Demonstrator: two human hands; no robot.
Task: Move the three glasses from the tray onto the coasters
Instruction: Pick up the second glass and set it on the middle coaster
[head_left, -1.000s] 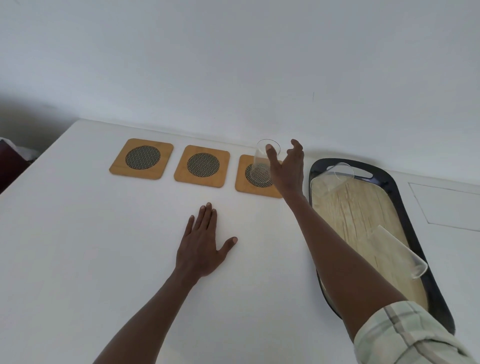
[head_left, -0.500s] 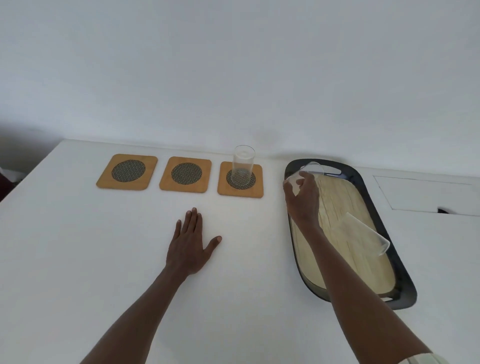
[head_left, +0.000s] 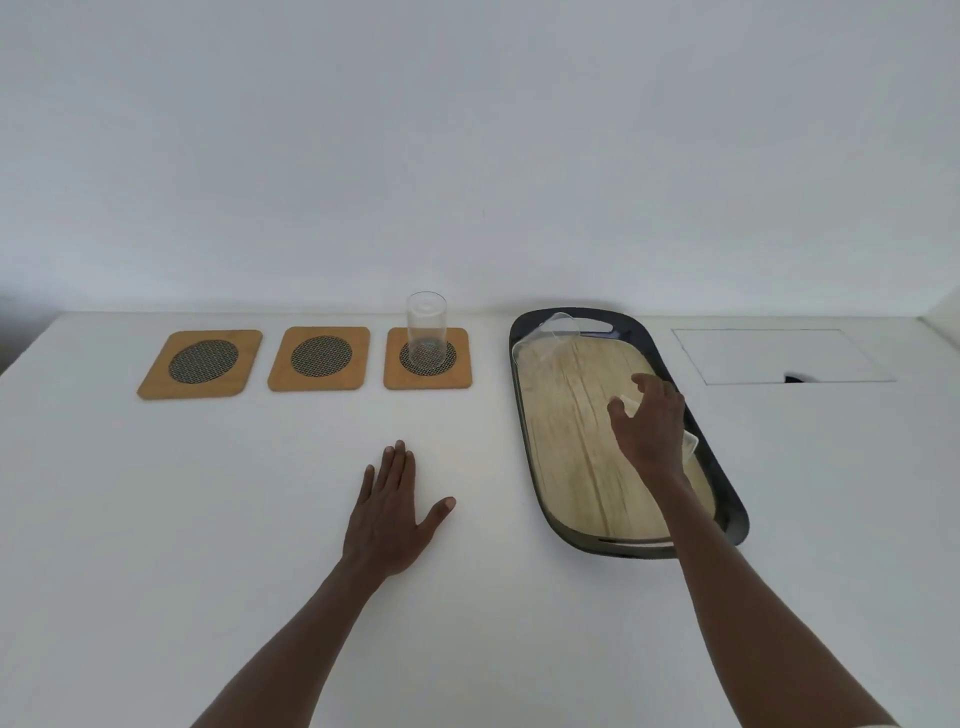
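Three wooden coasters with dark mesh centres lie in a row at the back of the white table: left coaster (head_left: 200, 362), middle coaster (head_left: 319, 357), right coaster (head_left: 462, 375). One clear glass (head_left: 426, 325) stands upright on the right coaster. The dark oval tray (head_left: 523, 415) with a wood-look floor holds two glasses on their sides. One lying glass (head_left: 556, 338) is at its far left corner. The other lying glass (head_left: 690, 446) is mostly hidden under my right hand (head_left: 649, 426), whose fingers are spread over it. My left hand (head_left: 389, 519) rests flat and open on the table.
A rectangular flush panel (head_left: 779, 356) with a small dark notch sits in the tabletop right of the tray. A white wall rises just behind the coasters and the tray. The table's left edge runs near the left coaster.
My right hand has left the upright glass on the right coaster, passed the far glass in the tray and come over the nearer lying glass. My left hand stayed flat.
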